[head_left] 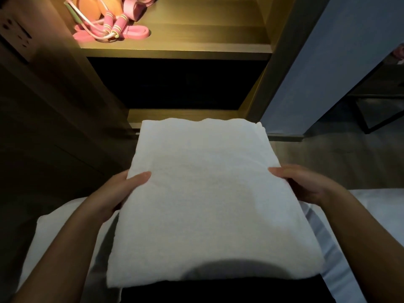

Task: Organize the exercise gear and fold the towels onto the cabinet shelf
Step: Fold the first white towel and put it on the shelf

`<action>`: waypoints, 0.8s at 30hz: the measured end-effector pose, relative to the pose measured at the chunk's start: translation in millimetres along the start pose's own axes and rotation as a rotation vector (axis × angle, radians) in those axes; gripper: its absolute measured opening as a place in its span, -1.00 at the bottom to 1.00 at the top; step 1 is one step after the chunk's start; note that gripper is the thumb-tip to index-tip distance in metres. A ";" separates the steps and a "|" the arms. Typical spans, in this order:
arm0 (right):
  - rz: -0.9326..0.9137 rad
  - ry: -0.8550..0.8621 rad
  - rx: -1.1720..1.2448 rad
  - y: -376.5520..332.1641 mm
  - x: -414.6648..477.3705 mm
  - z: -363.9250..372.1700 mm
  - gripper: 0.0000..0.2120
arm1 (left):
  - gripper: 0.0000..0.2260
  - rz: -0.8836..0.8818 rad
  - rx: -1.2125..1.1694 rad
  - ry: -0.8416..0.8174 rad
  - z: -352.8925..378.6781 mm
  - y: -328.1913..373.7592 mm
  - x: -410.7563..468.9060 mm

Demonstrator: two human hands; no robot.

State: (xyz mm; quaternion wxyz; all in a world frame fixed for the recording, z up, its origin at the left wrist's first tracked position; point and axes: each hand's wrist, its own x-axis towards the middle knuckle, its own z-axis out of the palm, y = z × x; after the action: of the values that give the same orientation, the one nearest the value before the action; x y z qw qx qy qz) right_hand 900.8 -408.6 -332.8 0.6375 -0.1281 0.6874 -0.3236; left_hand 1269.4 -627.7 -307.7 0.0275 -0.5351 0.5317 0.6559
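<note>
A folded towel (207, 193) is held in the near centre, gripped at its left edge by the left hand (122, 191) and at its right edge by the right hand (306, 184). Behind it stands the cabinet shelf (207, 40), on whose left part a jump rope (119, 25) and a flat band (137, 33) are laid. An open compartment (175, 84) is set beneath the shelf. A wall socket (15, 31) is mounted at far left.

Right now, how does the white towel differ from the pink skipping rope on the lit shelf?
The towel is white, the skipping rope pink. The towel is folded flat, the rope loosely tangled. The left hand and right hand grip the towel; the rope lies untouched on the lit shelf.
</note>
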 end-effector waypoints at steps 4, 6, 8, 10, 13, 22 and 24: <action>-0.052 0.099 0.076 -35.5 23.5 0.5 -0.36 | -0.50 -0.009 0.013 0.149 0.0 31.2 41.1; -0.068 0.133 0.088 -60.5 37.5 7.5 -0.41 | -0.44 0.004 0.024 0.232 4.2 53.5 64.5; -0.060 0.245 -0.019 -80.8 53.6 15.5 -0.43 | -0.41 0.074 0.175 0.370 7.8 71.3 84.8; -0.112 0.436 -0.305 -95.4 71.4 23.5 -0.42 | -0.52 0.248 0.461 0.519 14.1 87.4 99.4; -0.411 0.569 -0.818 -117.8 84.8 45.4 -0.60 | -0.78 0.508 0.846 0.439 36.2 112.4 112.5; -0.590 0.427 -1.077 -133.4 108.8 78.4 -0.57 | -0.62 0.607 0.975 0.311 60.3 120.2 133.2; -0.621 0.477 -1.089 -128.3 111.6 76.9 -0.59 | -0.59 0.626 0.938 0.333 57.7 115.8 132.4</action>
State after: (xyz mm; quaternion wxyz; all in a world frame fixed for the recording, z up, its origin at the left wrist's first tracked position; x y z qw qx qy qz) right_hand 927.0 -593.2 -341.7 0.1896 -0.5483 0.8059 -0.1184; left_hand 1104.2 -706.5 -335.1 -0.0176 -0.3791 0.8949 0.2348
